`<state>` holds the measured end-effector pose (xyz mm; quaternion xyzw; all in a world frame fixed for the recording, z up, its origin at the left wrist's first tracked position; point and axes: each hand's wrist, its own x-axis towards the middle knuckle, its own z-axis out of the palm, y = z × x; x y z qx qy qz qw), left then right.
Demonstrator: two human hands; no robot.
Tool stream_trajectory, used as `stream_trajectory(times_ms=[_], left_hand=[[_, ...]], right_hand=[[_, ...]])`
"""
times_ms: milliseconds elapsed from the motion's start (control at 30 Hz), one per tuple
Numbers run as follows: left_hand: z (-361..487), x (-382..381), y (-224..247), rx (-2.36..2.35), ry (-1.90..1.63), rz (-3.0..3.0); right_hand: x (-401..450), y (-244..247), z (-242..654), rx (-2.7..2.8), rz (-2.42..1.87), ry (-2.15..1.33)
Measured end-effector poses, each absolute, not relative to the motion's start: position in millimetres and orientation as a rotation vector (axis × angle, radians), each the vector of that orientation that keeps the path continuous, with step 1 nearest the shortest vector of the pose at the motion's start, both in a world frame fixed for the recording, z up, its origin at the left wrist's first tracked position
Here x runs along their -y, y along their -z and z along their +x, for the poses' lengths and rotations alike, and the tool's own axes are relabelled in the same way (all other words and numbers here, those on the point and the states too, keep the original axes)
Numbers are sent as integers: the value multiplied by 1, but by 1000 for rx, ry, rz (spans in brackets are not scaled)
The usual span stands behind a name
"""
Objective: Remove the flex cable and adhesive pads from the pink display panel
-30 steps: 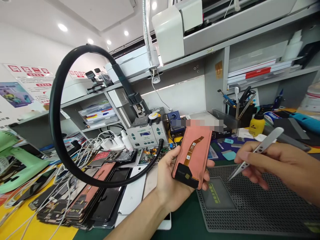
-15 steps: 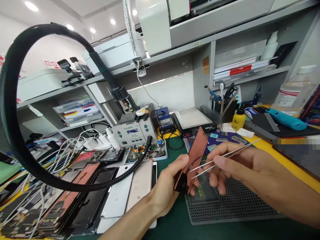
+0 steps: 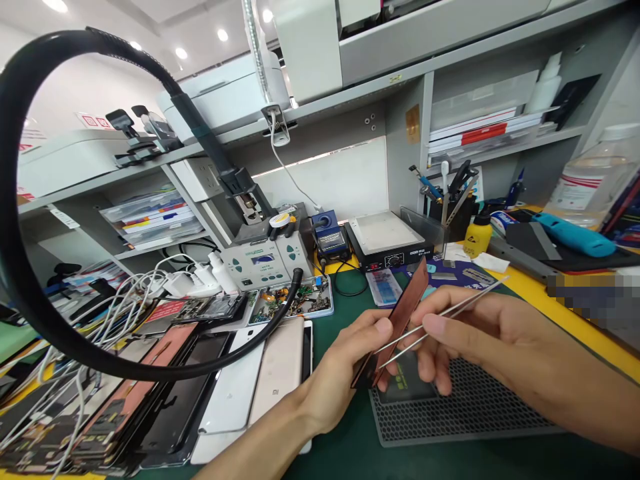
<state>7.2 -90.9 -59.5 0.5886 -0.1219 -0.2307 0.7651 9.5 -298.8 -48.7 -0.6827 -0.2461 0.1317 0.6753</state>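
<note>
My left hand point(image 3: 345, 367) grips a thin phone screen panel point(image 3: 407, 303) by its lower part, thumb on the near edge. The panel's copper-coloured back faces right, and it is tilted steeply, seen almost edge-on. Metal tweezers point(image 3: 455, 309) lie between the thumb and fingers of my right hand point(image 3: 455, 333). Their two tips are apart, at the panel's lower part; whether they touch it I cannot tell. Below both hands is a dark honeycomb-patterned mat point(image 3: 450, 417), with a flat black piece point(image 3: 407, 383) on it, partly hidden by my fingers.
Several phones and phone parts point(image 3: 230, 387) lie at the left beside tangled white cables point(image 3: 115, 313). A black hose point(image 3: 15, 267) loops across the left side from a rework station point(image 3: 265, 260). Behind stand a tray of small parts point(image 3: 320, 303), a heating plate point(image 3: 385, 233) and a yellow bottle point(image 3: 477, 235).
My left hand has turned the panel, so its copper-coloured back now shows as a narrower strip. The tweezers remain in my right hand, their tips slightly lower and further left.
</note>
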Motion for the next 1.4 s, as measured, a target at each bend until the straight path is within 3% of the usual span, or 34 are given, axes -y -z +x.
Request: stream_trajectory(times_ms=[800, 1400], left_hand=[[7, 90, 55, 172, 600, 1260], [11, 92, 60, 246, 558, 1319]], right_hand=[[300, 47, 4, 534, -1670, -309], [293, 47, 8, 522, -1463, -327]])
